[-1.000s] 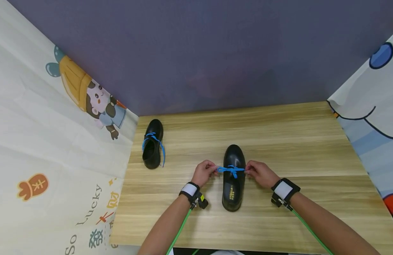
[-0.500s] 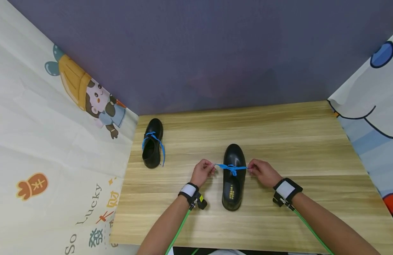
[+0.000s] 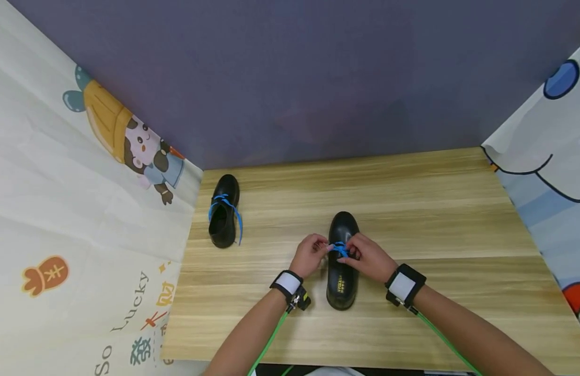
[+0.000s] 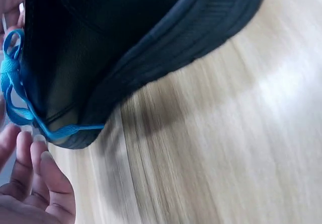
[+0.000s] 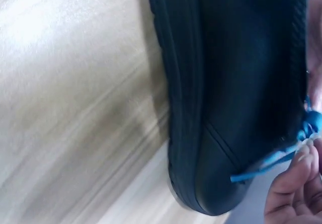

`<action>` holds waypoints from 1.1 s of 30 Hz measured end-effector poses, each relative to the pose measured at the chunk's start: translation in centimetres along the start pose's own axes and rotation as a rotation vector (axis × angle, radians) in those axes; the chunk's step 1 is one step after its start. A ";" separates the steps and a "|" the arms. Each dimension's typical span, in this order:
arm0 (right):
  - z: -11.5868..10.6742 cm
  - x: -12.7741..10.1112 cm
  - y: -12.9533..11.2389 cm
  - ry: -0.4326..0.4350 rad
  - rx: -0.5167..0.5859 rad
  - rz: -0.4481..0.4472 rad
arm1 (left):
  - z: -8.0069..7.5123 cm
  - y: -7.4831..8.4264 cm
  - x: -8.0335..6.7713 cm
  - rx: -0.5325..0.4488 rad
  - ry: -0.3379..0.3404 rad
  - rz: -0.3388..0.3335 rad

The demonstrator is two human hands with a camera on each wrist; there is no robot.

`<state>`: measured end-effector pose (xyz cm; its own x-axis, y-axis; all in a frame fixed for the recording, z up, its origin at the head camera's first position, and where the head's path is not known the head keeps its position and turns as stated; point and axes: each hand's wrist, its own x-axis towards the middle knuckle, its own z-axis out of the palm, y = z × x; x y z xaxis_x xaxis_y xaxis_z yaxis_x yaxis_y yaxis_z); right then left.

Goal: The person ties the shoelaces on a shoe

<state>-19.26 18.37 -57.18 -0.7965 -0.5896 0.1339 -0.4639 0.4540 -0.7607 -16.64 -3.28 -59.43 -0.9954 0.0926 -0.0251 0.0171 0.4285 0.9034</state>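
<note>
A black leather shoe [image 3: 343,227] stands on the table, toe pointing away, with its blue shoelace [image 3: 339,249] looped in a bow over the front. From the left side, my left hand [image 3: 311,256] pinches the lace near a loop. My right hand [image 3: 372,258] reaches over the shoe's right edge, thumb and fingers pinching the lace close to the knot. In the left wrist view the bow's knot [image 4: 10,67] and loops show beside my fingertips [image 4: 48,156]. The right wrist view shows a loose lace end [image 5: 246,176] hanging by the shoe's side; the knot is partly hidden there.
Another black shoe [image 3: 225,211] lies at the table's back left, its blue lace trailing loose. The wood-grain table [image 3: 431,209] meets a dark grey-blue backdrop [image 3: 337,78]. Printed curtains [image 3: 97,219] hang on both sides. Green cables [image 3: 271,334] run along the forearms.
Both hands were apart, drawing the lace out to either side. They have now come inward over the shoe, the right hand moving left to the knot. The far shoe stays put.
</note>
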 end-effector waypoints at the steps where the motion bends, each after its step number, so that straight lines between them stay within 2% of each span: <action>1: 0.2 0.1 0.0 -0.003 -0.019 0.008 | 0.1 0.1 0.0 -0.002 -0.008 -0.008; 6: 0.6 0.2 0.2 0.008 -0.041 -0.013 | 0.2 0.4 -0.1 -0.023 -0.048 -0.059; 9: 0.6 0.1 0.4 0.016 -0.038 -0.014 | 0.2 0.5 -0.3 -0.042 -0.048 -0.079; 17: 0.2 0.1 0.5 0.019 -0.024 -0.004 | 0.3 0.6 -0.8 -0.055 0.043 -0.046; 21: 0.1 0.1 0.6 0.040 -0.036 -0.040 | 0.5 0.7 -1.4 -0.013 0.101 0.019; 24: 0.0 0.1 0.6 0.056 -0.038 -0.073 | 0.7 0.8 -1.9 0.037 0.129 0.041; 33: -0.1 -0.2 0.9 0.064 -0.103 -0.068 | 1.1 0.8 -2.7 0.114 0.186 0.044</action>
<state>-19.54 18.92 -57.83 -0.7835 -0.5790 0.2255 -0.5522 0.4825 -0.6799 -13.81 -2.20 -59.16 -0.9936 -0.0494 0.1017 0.0605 0.5275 0.8474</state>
